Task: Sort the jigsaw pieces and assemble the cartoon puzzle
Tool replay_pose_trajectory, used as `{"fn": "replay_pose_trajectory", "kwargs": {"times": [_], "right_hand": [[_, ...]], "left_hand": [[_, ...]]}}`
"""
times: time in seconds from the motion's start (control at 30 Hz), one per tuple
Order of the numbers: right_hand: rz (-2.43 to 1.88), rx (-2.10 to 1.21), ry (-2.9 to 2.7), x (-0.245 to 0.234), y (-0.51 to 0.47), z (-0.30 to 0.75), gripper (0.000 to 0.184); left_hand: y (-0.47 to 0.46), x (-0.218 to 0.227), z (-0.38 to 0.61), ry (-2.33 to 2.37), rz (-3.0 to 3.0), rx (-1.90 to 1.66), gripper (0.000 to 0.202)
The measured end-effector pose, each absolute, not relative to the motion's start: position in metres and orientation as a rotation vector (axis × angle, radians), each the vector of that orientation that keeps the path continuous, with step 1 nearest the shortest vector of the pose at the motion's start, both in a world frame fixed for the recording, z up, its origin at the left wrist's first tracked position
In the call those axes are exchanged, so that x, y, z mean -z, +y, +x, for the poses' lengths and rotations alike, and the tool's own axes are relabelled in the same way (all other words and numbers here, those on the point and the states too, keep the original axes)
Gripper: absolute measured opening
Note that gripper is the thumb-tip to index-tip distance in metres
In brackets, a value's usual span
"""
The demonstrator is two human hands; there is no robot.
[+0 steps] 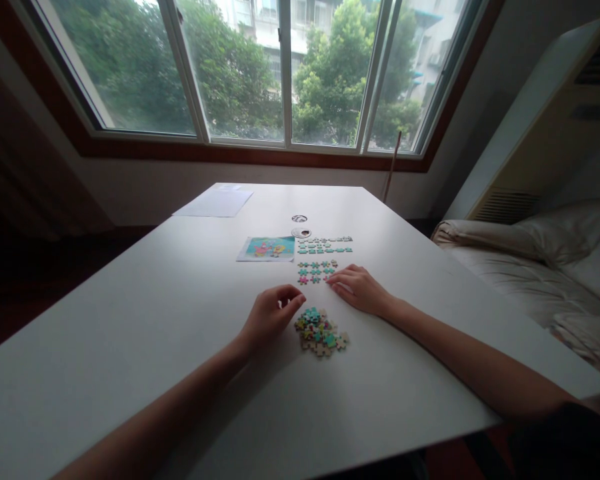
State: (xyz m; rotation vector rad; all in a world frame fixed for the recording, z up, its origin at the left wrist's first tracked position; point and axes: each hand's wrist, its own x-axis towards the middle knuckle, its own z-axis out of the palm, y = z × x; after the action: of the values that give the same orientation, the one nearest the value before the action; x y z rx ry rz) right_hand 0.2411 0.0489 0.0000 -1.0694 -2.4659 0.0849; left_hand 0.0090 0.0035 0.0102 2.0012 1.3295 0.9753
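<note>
A heap of loose jigsaw pieces (321,330) lies on the white table (180,320) between my two hands. My left hand (270,317) rests just left of the heap with its fingers curled in, thumb and fingertips close together; whether a piece is in them I cannot make out. My right hand (359,288) lies flat on the table right of a small group of laid-out pieces (314,272), fingertips touching its edge. Further back run rows of laid-out teal pieces (325,245) beside a cartoon reference picture (267,248).
A sheet of paper (215,201) lies at the table's far left. Two small round objects (301,231) sit behind the picture. A window spans the far wall. A bed with pale bedding (540,253) stands right of the table.
</note>
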Motion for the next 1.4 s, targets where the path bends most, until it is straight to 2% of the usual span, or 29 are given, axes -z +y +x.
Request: {"fn": "replay_pose_trajectory", "kwargs": {"times": [0.37,0.67,0.87,1.17,1.4], "right_hand": [[-0.958,-0.069,-2.452,-0.003,0.047,0.239,0.019],[-0.579,-0.473,-2.645,-0.024,0.022,0.227,0.017],[-0.663,-0.713,-2.523,-0.026,0.019,0.224,0.018],[-0.949,-1.111,-1.934,-0.016,0.013,0.208,0.027],[-0.948,-1.18,-1.809,-0.004,0.015,0.206,0.027]], "left_hand": [[0.005,-0.009,0.009,1.329,2.009,-0.959,0.025],[0.003,-0.012,0.01,1.345,2.05,-0.963,0.022],[0.002,-0.013,0.009,1.32,2.077,-0.96,0.021],[-0.003,-0.015,0.014,1.127,2.105,-0.895,0.015],[-0.003,-0.016,0.013,1.051,2.028,-0.916,0.021]]}}
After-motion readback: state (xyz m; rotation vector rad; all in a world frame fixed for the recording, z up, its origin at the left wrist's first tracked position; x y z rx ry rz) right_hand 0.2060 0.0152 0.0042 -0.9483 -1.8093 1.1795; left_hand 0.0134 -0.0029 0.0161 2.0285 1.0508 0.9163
